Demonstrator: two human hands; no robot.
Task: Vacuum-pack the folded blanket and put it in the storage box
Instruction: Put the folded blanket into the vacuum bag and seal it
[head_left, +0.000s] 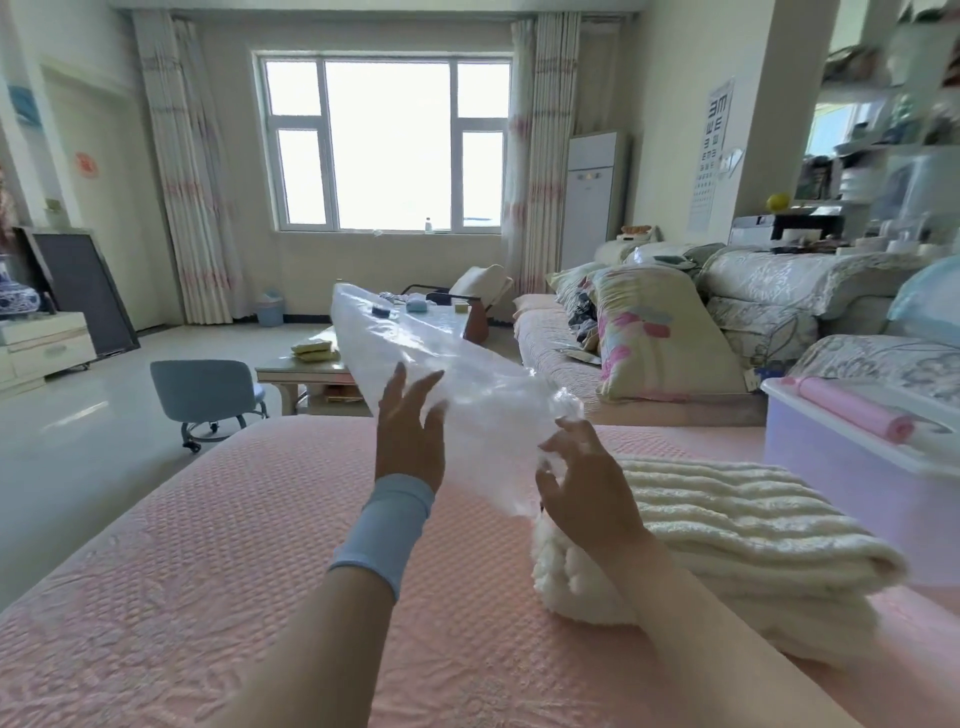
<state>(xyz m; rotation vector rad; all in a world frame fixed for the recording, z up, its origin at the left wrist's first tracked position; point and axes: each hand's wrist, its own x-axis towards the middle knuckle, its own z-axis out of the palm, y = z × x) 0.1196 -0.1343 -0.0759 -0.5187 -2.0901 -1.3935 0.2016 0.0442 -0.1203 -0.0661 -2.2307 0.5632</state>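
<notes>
**Clear bag up in the air, blanket not yet bagged**

From my remote seat I take the cream, ribbed, folded blanket (727, 525) as my marker. It lies flat on the pink quilted bed cover (208, 545), with its rounded fold facing the camera.

Just above and to the left of the blanket, both hands hold up a large clear plastic vacuum bag (441, 364). The bag is off the bed and slants up and away from the blanket toward the window, crinkled and empty as far as I can see.

The right hand (582, 478) hovers over the blanket's near left corner. Its fingers (571, 431) are curled and pinch the bunched lower end of the bag.

The left hand (410, 431) is further left of the blanket, with a light blue knit cuff (384, 525) on the wrist. Its fingers (397, 382) are straight and spread against the side of the bag. I cannot tell where the thumb lies.

Just to the right of the blanket and slightly behind it, a pale lilac translucent plastic storage box (841, 467) stands on the bed with its white lid on. A pink rolled sheet (857, 410) lies across that lid. The blanket's right edge runs close to the box wall, but I cannot tell whether they touch.
</notes>
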